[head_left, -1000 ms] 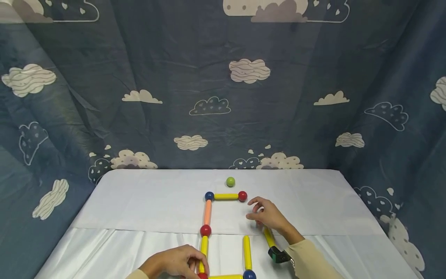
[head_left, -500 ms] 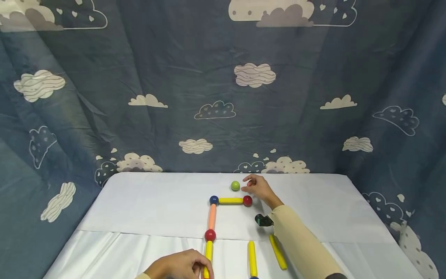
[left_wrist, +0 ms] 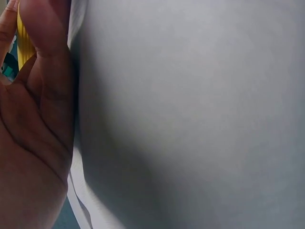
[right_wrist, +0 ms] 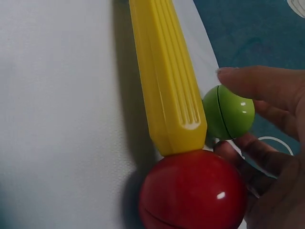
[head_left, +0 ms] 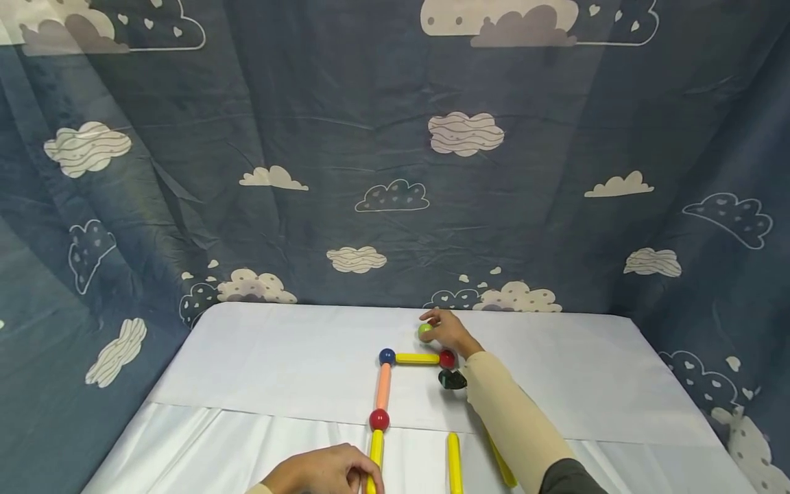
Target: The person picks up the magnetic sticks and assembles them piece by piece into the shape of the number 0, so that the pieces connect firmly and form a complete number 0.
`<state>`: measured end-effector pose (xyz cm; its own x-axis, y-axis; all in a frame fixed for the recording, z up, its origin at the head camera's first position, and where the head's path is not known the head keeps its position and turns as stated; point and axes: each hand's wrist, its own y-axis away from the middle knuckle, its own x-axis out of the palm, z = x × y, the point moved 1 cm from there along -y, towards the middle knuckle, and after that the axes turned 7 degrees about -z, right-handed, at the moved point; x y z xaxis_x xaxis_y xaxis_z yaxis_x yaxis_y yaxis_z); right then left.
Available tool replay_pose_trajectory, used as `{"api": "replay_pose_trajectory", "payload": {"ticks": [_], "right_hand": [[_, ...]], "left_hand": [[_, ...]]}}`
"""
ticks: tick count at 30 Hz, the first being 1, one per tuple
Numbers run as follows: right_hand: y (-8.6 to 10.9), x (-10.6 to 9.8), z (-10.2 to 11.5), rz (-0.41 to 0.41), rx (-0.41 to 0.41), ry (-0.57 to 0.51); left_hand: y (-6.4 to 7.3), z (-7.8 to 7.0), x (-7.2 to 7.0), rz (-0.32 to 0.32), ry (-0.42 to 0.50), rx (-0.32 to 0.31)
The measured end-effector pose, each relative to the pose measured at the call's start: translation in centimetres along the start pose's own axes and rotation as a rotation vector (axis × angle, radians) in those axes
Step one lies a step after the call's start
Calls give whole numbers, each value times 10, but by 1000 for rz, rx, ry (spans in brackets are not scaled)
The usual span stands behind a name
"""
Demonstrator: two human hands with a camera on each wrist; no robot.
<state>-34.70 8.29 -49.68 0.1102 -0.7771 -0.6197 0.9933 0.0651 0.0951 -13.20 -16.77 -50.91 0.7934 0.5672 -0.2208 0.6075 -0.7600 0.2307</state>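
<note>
At the far side of the table my right hand point(head_left: 449, 331) has its thumb and fingers around a small green ball point(right_wrist: 229, 112). Just nearer lies a yellow magnetic rod point(right_wrist: 167, 71) with a red ball point(right_wrist: 193, 191) on its end. That rod joins a blue ball point(head_left: 387, 356), from which a salmon rod point(head_left: 383, 386) runs down to another red ball point(head_left: 379, 419). Below it comes a second yellow rod point(head_left: 376, 446), and my left hand point(head_left: 327, 470) holds its near part between thumb and fingers. In the left wrist view, that rod shows only as a yellow strip point(left_wrist: 25, 43).
A loose-looking yellow rod point(head_left: 454, 463) stands at the front, right of the left hand. Another yellow rod point(head_left: 503, 463) lies partly under the right sleeve point(head_left: 512, 412). A dark wrist camera point(head_left: 452, 379) hangs below the right wrist. Cloud-patterned cloth point(head_left: 395, 240) surrounds the white table point(head_left: 278, 370).
My right hand has moved from the right of the rods to the far side and come around the green ball. The left hand stays on its rod. The head view has shifted slightly.
</note>
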Motion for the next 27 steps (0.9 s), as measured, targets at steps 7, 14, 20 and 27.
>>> {"api": "replay_pose_trajectory", "payload": {"ticks": [7, 14, 20, 27], "right_hand": [[-3, 2, 0, 69, 11, 100], [10, -8, 6, 4, -66, 63], [40, -21, 26, 18, -136, -14], [77, -33, 17, 109, -109, -213]], "left_hand": [[0, -1, 0, -16, -4, -45], [0, -3, 0, -21, 0, -70], [2, -3, 0, -13, -20, -54], [0, -5, 1, -7, 16, -93]]}}
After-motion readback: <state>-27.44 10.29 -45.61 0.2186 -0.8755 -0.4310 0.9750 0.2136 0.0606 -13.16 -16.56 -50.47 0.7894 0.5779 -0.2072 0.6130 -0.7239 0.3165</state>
